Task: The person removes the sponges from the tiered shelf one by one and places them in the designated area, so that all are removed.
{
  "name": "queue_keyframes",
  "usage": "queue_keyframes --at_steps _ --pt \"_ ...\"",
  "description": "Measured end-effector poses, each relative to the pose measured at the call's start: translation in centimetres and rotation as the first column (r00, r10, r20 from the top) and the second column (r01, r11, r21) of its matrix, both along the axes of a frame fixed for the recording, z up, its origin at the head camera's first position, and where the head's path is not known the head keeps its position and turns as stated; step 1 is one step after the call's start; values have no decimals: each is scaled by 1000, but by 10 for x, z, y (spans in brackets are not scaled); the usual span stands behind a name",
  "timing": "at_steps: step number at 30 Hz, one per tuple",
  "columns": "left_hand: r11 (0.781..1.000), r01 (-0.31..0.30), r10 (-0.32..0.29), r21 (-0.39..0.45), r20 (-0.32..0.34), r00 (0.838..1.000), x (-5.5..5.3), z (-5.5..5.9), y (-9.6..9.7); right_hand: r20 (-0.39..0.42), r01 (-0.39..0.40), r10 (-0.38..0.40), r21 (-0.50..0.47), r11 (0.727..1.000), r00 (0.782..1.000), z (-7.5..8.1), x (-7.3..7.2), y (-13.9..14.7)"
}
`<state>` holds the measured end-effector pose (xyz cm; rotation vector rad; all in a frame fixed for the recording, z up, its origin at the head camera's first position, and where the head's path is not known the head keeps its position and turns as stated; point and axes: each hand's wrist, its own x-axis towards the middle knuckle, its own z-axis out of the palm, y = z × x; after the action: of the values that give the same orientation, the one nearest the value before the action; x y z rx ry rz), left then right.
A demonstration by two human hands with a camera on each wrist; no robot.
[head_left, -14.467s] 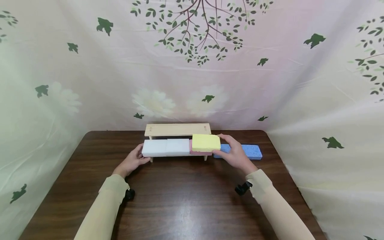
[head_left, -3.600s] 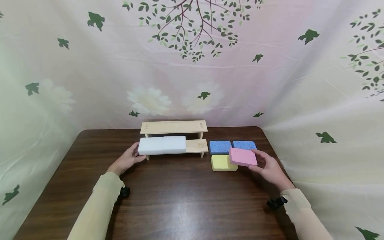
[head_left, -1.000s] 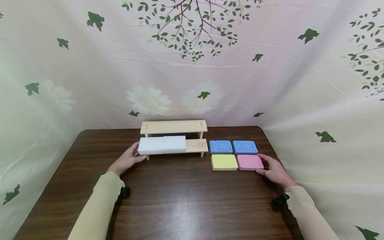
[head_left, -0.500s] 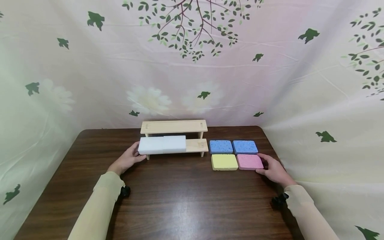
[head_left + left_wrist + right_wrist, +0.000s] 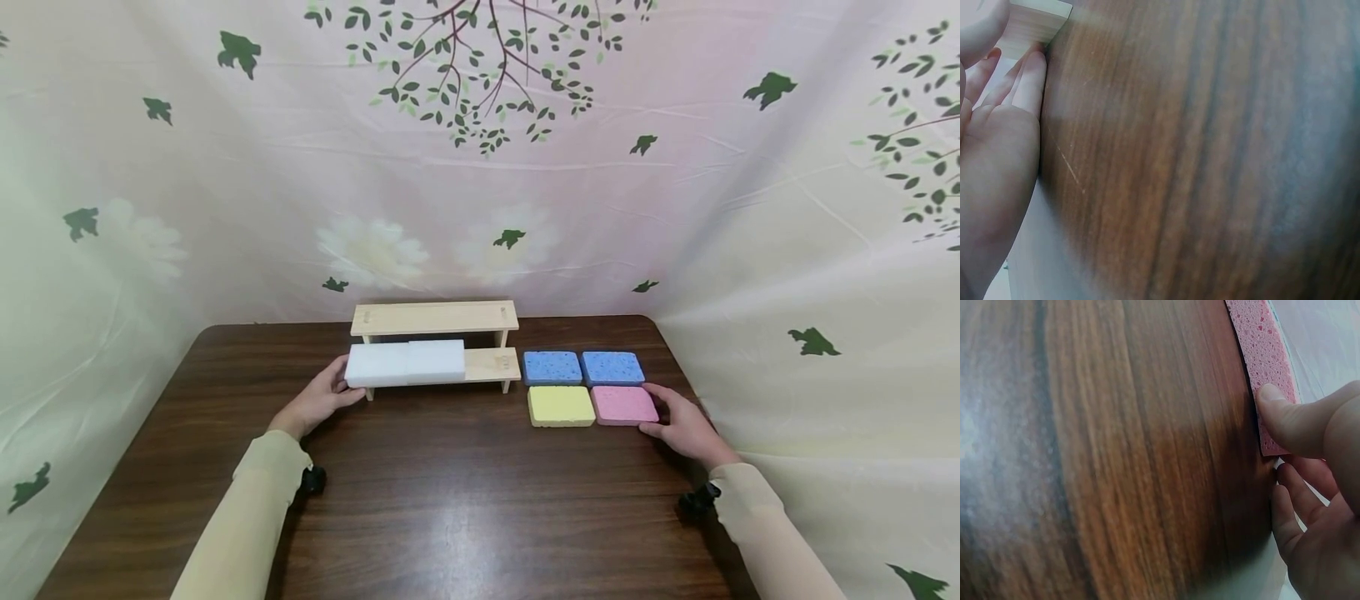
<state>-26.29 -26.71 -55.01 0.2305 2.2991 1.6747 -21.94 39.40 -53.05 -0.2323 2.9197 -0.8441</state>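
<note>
Our right hand (image 5: 686, 424) pinches the pink sponge (image 5: 624, 405), seemingly settled with the yellow sponge (image 5: 561, 406) and blue sponges (image 5: 552, 367) just beyond, while our left hand (image 5: 318, 401) grips one of two white blocks (image 5: 377, 364) remaining on the stand (image 5: 435, 317).

Left-wrist view: edges crop the left hand (image 5: 1000, 156) and all but a corner of the wooden shelf (image 5: 1032, 28); the tabletop (image 5: 1210, 156) is blurred. Right-wrist view: edges cut off the right hand (image 5: 1341, 456) and pink sponge (image 5: 1266, 350). Head view: shelf markings (image 5: 503, 311) are too small to read.
</note>
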Motion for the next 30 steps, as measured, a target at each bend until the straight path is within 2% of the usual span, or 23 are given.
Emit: queue_keyframes --at_steps 8,15,24,30 --pt "1000 -2 2 10 1 1000 0 -1 0 7 11 -11 -18 1000 1000 -2 1 3" --pt "1000 1 -1 16 -1 1000 -1 -1 0 13 46 -45 -79 996 999 3 4 0" --pt "1000 -2 2 11 -3 1000 0 0 1 -94 52 -60 -89 995 994 19 7 -14" --pt "1000 3 -2 10 -16 1000 1 1 0 -170 13 -35 -125 992 985 33 4 -37"
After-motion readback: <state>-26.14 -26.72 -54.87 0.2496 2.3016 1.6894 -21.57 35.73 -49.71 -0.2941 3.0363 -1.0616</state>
